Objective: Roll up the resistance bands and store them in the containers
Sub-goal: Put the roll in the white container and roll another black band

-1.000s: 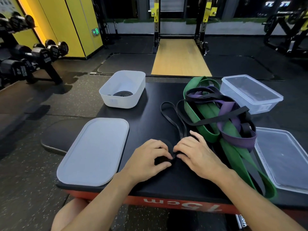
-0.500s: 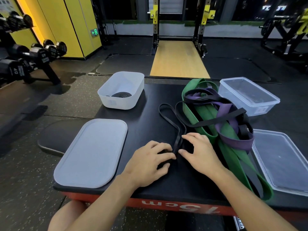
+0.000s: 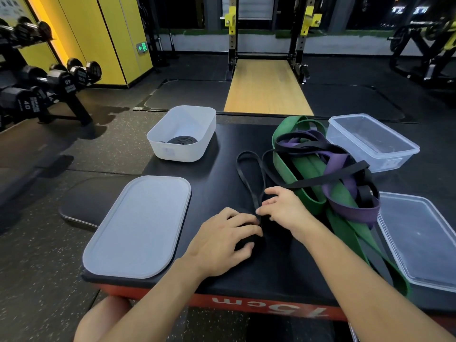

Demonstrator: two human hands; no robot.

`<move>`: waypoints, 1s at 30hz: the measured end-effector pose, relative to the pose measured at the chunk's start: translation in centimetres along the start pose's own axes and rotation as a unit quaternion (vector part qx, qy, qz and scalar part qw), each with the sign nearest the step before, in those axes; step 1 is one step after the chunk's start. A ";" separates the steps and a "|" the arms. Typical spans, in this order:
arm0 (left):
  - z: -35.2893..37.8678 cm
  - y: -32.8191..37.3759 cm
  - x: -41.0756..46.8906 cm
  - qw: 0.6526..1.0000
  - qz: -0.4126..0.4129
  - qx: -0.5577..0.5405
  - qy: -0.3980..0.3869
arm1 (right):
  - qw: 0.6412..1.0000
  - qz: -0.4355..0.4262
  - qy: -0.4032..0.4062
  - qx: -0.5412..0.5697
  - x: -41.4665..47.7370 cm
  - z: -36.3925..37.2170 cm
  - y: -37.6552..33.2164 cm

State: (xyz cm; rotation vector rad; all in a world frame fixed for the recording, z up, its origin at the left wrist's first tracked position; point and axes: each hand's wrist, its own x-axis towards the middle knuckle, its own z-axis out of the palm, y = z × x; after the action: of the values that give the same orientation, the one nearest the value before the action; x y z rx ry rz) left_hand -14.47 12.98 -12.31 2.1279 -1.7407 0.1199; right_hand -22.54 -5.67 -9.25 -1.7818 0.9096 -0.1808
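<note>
one black roll (image 3: 182, 140) sits in white tub (image 3: 158, 140); left hand (image 3: 222, 245) and right hand (image 3: 283, 209) pinch thin black band (image 3: 249, 174), part-coiled; tangled pile (image 3: 328, 174) unrolled.

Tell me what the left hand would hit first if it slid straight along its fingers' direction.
Likely the right hand: the left hand points rightward over the black band roll, fingertips nearly touching it already.

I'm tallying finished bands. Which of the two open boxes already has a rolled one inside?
The white box at the far left; a coiled black band lies in it. The clear box on the right looks empty.
</note>
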 end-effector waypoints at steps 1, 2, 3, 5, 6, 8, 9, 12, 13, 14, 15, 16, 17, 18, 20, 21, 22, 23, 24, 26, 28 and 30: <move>0.0 0.0 0.0 1.000 -0.001 0.000 0.000 | 1.000 0.013 -0.010 0.016 0.0 -0.1 -0.4; -0.1 0.0 0.0 1.000 -0.002 0.000 -0.001 | 0.999 0.026 -0.019 0.031 0.1 -0.3 -0.7; -0.1 0.0 0.0 1.000 -0.004 0.000 -0.002 | 0.997 0.036 -0.033 0.054 0.1 -0.5 -0.9; -0.1 0.0 0.0 1.000 -0.006 -0.004 -0.001 | 0.990 0.042 -0.085 0.102 0.0 -1.0 -1.4; -0.1 -0.1 0.0 1.000 -0.007 -0.006 -0.001 | 0.987 0.038 -0.109 0.112 0.1 -1.2 -1.4; 0.0 0.0 0.0 1.000 -0.008 -0.010 0.002 | 0.985 0.023 -0.121 0.119 0.3 -1.3 -1.3; 0.0 0.0 0.0 1.000 -0.009 -0.011 0.002 | 0.988 0.010 -0.106 0.113 0.4 -1.2 -1.4; -0.1 0.1 0.0 1.000 -0.011 -0.013 -0.001 | 0.998 -0.051 -0.011 0.044 1.4 -0.7 -1.8; -0.2 0.0 0.0 1.000 -0.012 -0.014 -0.001 | 0.996 -0.072 0.009 0.047 1.8 -0.6 -2.2; -0.2 0.0 0.0 1.000 -0.011 -0.015 -0.002 | 0.994 -0.093 0.019 0.056 2.2 -0.6 -2.8; -0.1 0.1 0.0 1.000 -0.013 -0.016 -0.005 | 0.991 -0.109 0.032 0.071 2.6 -0.8 -3.4; -0.2 0.0 -0.1 1.000 -0.016 -0.017 -0.006 | 0.989 -0.119 0.041 0.081 3.0 -0.9 -4.4; -0.3 0.0 -0.1 1.000 -0.017 -0.018 -0.008 | 0.988 -0.120 0.050 0.088 3.4 -1.1 -5.3; -0.1 0.1 -0.1 1.000 -0.016 -0.019 -0.010 | 0.987 -0.114 0.052 0.095 3.8 -1.6 -6.2; -0.1 0.1 -0.1 1.000 -0.017 -0.020 -0.013 | 0.989 -0.105 0.037 0.097 4.3 -2.5 -8.1; -0.2 0.0 -0.1 1.000 -0.018 -0.020 -0.014 | 0.990 -0.107 0.027 0.088 4.4 -2.8 -9.0; -0.2 0.0 -0.1 1.000 -0.018 -0.020 -0.014 | 0.990 -0.114 0.018 0.078 4.4 -3.1 -9.8; -0.2 0.0 -0.1 0.999 -0.019 -0.022 -0.013 | 0.990 -0.123 0.013 0.074 4.4 -3.2 -10.4; -0.2 0.0 -0.1 0.999 -0.019 -0.024 -0.012 | 0.988 -0.135 0.009 0.077 4.4 -3.3 -11.0; -0.1 -0.1 -0.1 0.999 -0.018 -0.026 -0.013 | 0.981 -0.153 -0.005 0.121 4.5 -3.1 -11.9; -0.1 -0.1 -0.1 0.999 -0.015 -0.027 -0.010 | 0.968 -0.152 -0.029 0.196 4.9 -3.0 -12.7; 0.0 -0.1 -0.1 0.999 -0.015 -0.028 -0.007 | 0.966 -0.149 -0.015 0.209 5.3 -3.2 -13.6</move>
State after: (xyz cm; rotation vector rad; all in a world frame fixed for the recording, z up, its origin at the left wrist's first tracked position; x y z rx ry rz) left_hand -14.42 13.09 -12.32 2.1194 -1.6981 0.0465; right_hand -13.86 -9.67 2.20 -1.5078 0.5267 -0.4996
